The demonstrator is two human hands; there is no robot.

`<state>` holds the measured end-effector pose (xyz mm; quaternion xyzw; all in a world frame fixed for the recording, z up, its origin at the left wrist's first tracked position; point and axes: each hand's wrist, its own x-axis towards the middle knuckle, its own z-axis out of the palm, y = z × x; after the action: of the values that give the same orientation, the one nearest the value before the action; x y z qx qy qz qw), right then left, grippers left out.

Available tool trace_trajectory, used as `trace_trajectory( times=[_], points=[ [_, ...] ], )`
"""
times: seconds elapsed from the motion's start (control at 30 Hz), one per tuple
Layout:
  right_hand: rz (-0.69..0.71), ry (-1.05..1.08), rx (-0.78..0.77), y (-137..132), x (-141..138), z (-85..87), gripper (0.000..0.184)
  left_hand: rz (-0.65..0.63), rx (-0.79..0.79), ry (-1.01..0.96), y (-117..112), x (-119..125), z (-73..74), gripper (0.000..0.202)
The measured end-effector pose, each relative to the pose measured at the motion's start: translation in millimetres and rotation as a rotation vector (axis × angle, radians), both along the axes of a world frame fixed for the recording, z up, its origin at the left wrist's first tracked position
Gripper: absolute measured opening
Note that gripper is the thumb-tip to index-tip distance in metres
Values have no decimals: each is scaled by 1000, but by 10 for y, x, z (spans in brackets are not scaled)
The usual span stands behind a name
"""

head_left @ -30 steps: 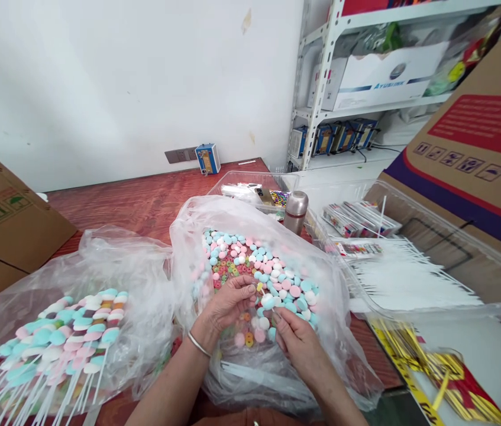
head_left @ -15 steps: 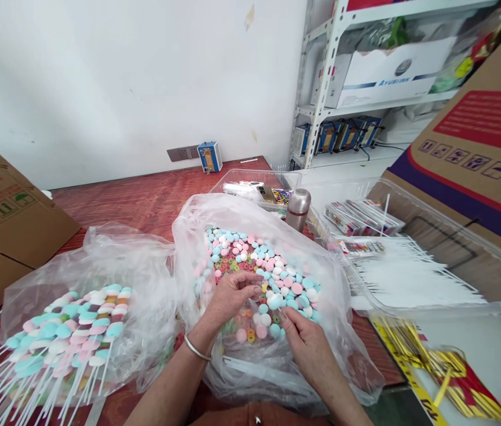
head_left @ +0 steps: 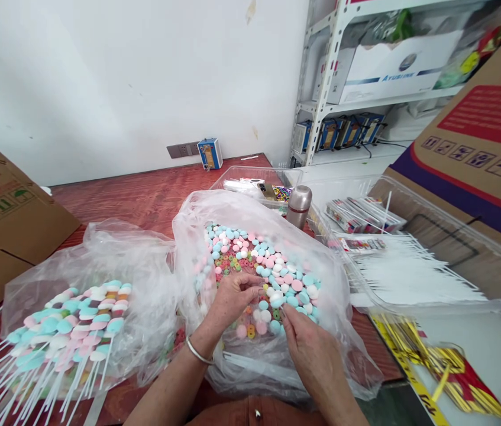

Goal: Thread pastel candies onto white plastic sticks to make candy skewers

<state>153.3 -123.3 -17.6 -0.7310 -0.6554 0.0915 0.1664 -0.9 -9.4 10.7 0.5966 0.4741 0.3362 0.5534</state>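
An open clear plastic bag in front of me holds loose round candies in pink, blue and white, plus small coloured rings. Both my hands are inside its mouth. My left hand has its fingers pinched over the candies, with a bangle on the wrist. My right hand pinches a thin white stick whose tip carries a pale candy. The two hands meet at that candy. What the left fingertips hold is too small to name.
A second plastic bag at left holds several finished candy skewers. A clear tray of white sticks lies at right, a metal flask behind the bag, cardboard boxes on both sides, yellow wrappers at lower right.
Both hands stay in the bag; the fingers have shifted slightly around the candy on the stick. The view has drifted a little downward.
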Motion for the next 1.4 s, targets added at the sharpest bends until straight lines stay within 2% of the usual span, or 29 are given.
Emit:
trace_trajectory(
  times=[0.1,0.17,0.23,0.33,0.47,0.63,0.83,1.0,1.1,1.2,1.27,1.33,1.4],
  points=[
    [-2,37,11,-2,-4,-3,29,-33,85,-12,-42,18,-35,17],
    [-7,132,36,5,-17,-5,30,-19,75,-32,-81,45,-60,21],
    [3,250,61,14,-47,-3,34,30,-46,-145,-116,81,-88,28],
    [44,385,88,18,-101,-12,36,77,-310,-400,-146,122,-138,40],
    [80,468,60,-17,-84,-97,42,24,-452,-547,-173,119,-216,39],
    [-6,439,-30,-85,17,-214,45,-29,-515,-515,-252,135,-326,42],
    [-50,345,-76,-66,-23,-219,44,-23,-549,-463,-376,218,-378,39],
    [-13,480,-26,-5,-77,-198,40,-41,-516,-392,-392,181,-395,35],
    [-60,633,-11,15,3,-146,40,46,-412,-375,-245,76,-367,38],
    [-163,673,-21,25,151,-85,38,182,-121,-203,-10,-63,-327,23],
    [-193,659,-35,25,229,-59,37,126,107,-20,124,-128,-323,7],
    [-197,645,-54,15,261,-53,38,-9,276,120,202,-148,-346,10],
    [-191,639,-68,-10,255,-64,39,-126,362,217,225,-129,-385,16]
  ],
)
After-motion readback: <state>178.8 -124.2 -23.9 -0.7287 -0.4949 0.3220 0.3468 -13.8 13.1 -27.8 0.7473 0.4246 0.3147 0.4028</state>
